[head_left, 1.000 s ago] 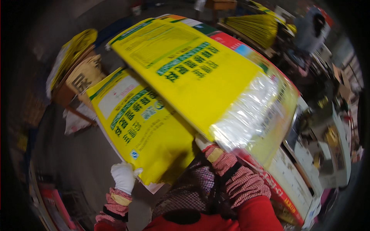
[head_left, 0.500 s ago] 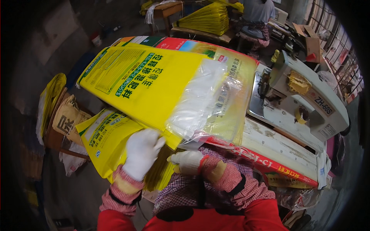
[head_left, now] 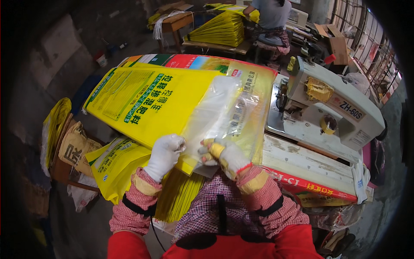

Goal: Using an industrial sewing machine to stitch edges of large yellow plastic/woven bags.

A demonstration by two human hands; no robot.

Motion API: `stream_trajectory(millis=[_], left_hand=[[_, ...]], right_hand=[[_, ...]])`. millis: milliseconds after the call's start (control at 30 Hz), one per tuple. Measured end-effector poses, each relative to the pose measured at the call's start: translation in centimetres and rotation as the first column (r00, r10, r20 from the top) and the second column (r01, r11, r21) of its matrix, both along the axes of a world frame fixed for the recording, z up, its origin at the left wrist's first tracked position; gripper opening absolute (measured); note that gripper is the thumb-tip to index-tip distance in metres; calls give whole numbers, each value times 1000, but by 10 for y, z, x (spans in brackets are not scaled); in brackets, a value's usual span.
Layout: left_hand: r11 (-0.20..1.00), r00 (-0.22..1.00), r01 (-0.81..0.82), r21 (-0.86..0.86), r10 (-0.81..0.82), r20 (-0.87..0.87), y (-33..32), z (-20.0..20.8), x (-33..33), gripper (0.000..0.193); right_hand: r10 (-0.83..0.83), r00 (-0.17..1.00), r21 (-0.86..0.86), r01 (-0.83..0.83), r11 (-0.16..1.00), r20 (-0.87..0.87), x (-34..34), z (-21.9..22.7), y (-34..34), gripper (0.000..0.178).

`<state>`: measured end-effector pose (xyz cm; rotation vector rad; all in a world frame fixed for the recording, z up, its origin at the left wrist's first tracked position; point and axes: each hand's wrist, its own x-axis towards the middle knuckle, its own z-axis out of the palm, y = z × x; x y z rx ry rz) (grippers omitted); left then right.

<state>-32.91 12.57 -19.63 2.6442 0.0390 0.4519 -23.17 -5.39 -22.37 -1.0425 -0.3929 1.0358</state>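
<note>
A yellow printed woven bag (head_left: 125,97) lies on top of a stack, its clear plastic liner (head_left: 207,110) sticking out of the right end. My left hand (head_left: 164,156), in a white glove, is closed with fingertips pinched at the bag's near edge, where the liner comes out. Just right of it is my right hand (head_left: 226,156), gloved too, with yellow wrapping on some fingers. Its fingers are bent but apart over the liner's near corner; I see nothing gripped between them. Another yellow bag (head_left: 118,162) hangs below, left of my left hand.
A grey sewing machine (head_left: 332,103) stands on the right of the worktable (head_left: 302,164). Red-edged printed bags (head_left: 310,187) lie underneath. At left, a chair holds a brown sack (head_left: 77,144). A seated person (head_left: 274,21) works at the back beside fanned yellow bags (head_left: 222,30).
Both hands have moved up toward the liner. The left went from lying against the bag's near side to a pinch; the right rose from below the corner onto the liner.
</note>
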Motion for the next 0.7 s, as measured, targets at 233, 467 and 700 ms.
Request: stream_trajectory(millis=[233, 467, 700], left_hand=[[869, 996, 86, 488, -78, -36, -9, 28, -27, 4], [995, 982, -102, -17, 98, -161, 2, 24, -28, 20], [643, 939, -340, -687, 188, -289, 42, -6, 18, 47]], right_hand=[[-132, 935, -149, 87, 985, -329, 8, 12, 34, 37], [-137, 978, -327, 182, 927, 158, 12, 14, 69, 38], [77, 847, -398, 165, 903, 526, 43, -7, 96, 47]])
